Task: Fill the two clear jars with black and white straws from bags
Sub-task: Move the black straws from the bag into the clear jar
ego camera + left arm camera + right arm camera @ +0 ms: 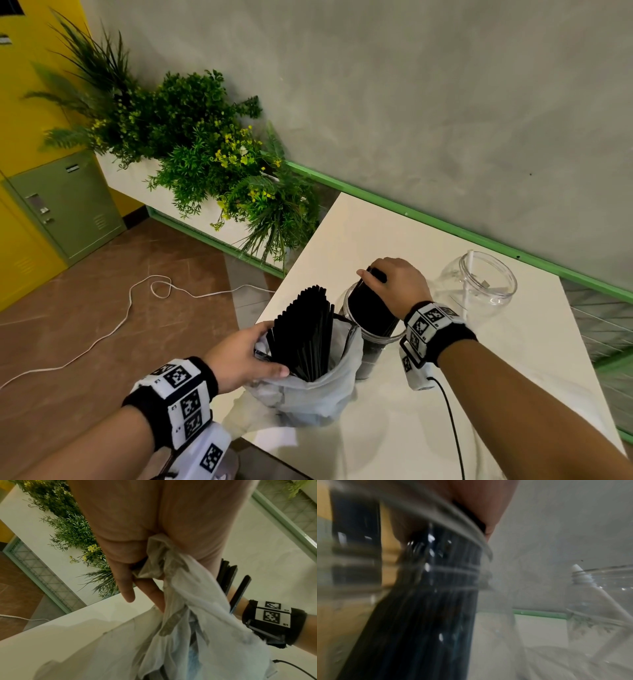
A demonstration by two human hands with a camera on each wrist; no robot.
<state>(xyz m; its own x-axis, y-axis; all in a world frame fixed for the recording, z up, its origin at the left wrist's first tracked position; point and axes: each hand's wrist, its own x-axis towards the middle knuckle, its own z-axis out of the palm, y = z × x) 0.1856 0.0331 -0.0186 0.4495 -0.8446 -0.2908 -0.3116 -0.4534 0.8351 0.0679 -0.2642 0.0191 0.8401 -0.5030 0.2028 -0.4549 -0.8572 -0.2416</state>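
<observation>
My right hand [390,284] grips a bundle of black straws [368,308] that stands inside the near clear jar [373,339]; through the jar wall the right wrist view shows the black straws [426,601], blurred. My left hand [246,359] grips the rim of a crumpled clear plastic bag [308,394] with more black straws [305,335] sticking up out of it. The bag [180,601] is pinched between my left fingers [126,588]. A second clear jar [479,291] stands to the right, with one white straw [467,274] leaning in it.
The white table [479,394] has its left edge close to the bag. A green-framed ledge [445,226] and grey wall run behind. Potted plants [205,154] stand at the left, a white cord [130,308] lies on the brown floor. A black cable [452,428] trails from my right wrist.
</observation>
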